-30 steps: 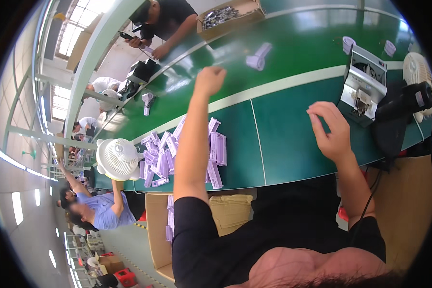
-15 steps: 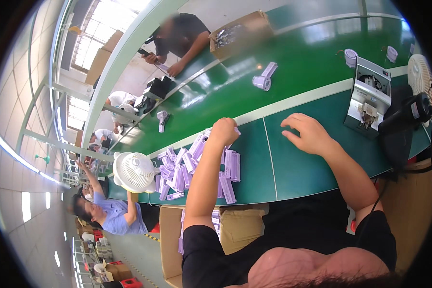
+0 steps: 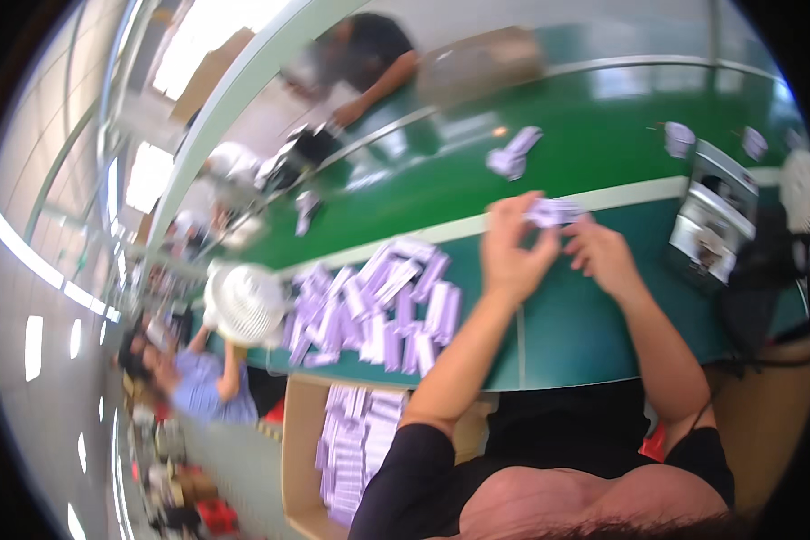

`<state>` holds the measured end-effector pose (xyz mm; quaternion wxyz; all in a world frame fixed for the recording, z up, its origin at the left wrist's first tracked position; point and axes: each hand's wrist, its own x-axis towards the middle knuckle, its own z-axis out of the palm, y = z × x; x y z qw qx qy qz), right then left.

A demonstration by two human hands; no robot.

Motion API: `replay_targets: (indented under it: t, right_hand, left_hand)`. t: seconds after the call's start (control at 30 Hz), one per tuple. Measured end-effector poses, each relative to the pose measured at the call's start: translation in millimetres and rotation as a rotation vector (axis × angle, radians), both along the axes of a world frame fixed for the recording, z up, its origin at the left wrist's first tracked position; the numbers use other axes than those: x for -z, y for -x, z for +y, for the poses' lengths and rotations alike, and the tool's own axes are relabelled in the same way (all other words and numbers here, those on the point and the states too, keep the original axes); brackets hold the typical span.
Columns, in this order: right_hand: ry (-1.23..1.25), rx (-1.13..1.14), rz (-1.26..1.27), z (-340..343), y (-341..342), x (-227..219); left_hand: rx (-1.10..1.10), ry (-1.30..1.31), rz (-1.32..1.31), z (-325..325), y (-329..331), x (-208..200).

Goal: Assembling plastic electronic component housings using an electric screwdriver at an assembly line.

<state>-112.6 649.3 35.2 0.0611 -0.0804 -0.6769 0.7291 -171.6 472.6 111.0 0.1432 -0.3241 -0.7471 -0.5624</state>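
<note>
In front of me, over the green bench, my left hand [image 3: 516,247] grips one end of a light-purple plastic housing piece [image 3: 552,212] between thumb and fingers. At the piece's other end, my right hand [image 3: 603,256] has its fingers curled, the tips pressed to it. Motion smears the piece, so its details are lost. To the left of my left arm lies a loose pile of similar purple plastic pieces [image 3: 396,279]. Below the bench edge, an open cardboard box [image 3: 295,450] holds many more, stacked in rows.
A silver bench machine [image 3: 713,220] stands at the right, beside a dark device. At the pile's left is a white fan [image 3: 245,304]. Purple handheld fan bodies [image 3: 510,155] lie on the green conveyor belt [image 3: 405,202]. One co-worker [image 3: 378,63] sits across it, another [image 3: 209,382] at the left.
My left hand has moved right from the pile with a purple piece. My right hand has closed in to meet it. The whole view has shifted slightly and blurred.
</note>
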Motion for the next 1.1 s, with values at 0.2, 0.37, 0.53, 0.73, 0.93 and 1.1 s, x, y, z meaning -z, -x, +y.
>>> replay_targets:
  t: [0.2, 0.37, 0.53, 0.73, 0.93, 1.1]
  right_hand:
    - [0.466, 0.075, -0.014, -7.7, -9.0, -13.1]
    - [0.196, 0.095, 0.011, -6.8, -1.8, -3.2]
    - [0.053, 0.08, 0.113, -14.7, -3.3, 9.5]
    - [-0.036, 0.096, 0.034, -10.5, -6.7, -1.8]
    - [-0.042, 0.08, 0.091, -17.2, -8.5, -7.5]
    - [-0.112, 0.1, 0.153, -10.1, -12.5, -5.4]
  left_hand:
    - [0.126, -0.06, 0.247, 8.6, -14.0, 42.1]
    - [0.088, -0.079, 0.088, -5.1, -12.3, 39.1]
    - [0.179, -0.1, -0.261, -12.7, -3.5, 46.6]
    - [0.223, 0.005, -0.317, -12.3, 3.5, 47.0]
    - [0.191, 0.011, -0.343, -13.5, -1.4, 55.1]
    - [0.252, -0.031, -0.411, -8.3, -6.6, 61.6]
